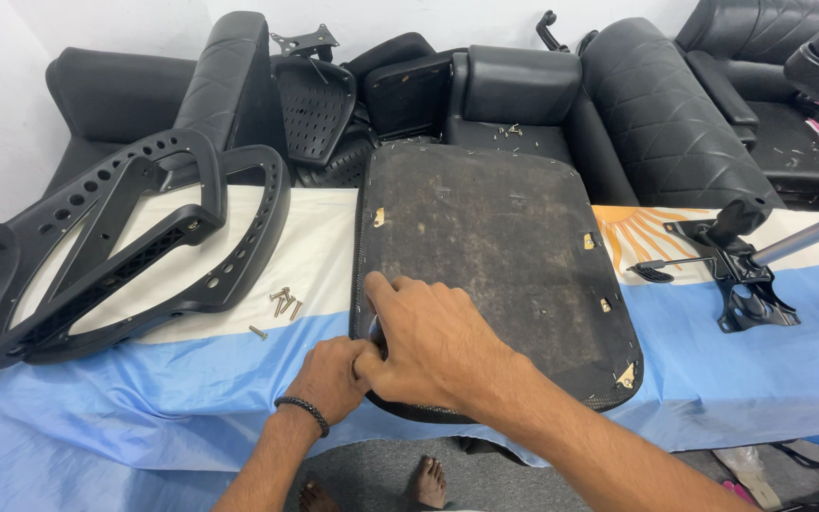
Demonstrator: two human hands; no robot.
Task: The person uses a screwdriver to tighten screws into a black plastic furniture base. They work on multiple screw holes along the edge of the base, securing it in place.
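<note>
Bare feet [409, 485] show at 6 o'clock, on grey floor below the table edge. Left hand [332, 377], beaded bracelet [302, 414] on its wrist, is curled shut at the near-left rim of the seat pan [500, 256]; what it grips is hidden. Right hand [428, 341] lies over that same corner, fingers bent, index tip pressed on the worn dark underside. Seat pan lies upside down at centre on a blue-and-white cloth [144, 417]. Loose screws [282, 303] sit at 9 o'clock of the hands. Black backrest frame [116, 256] lies farther at 9 o'clock; chair mechanism [746, 275] at 3 o'clock.
</note>
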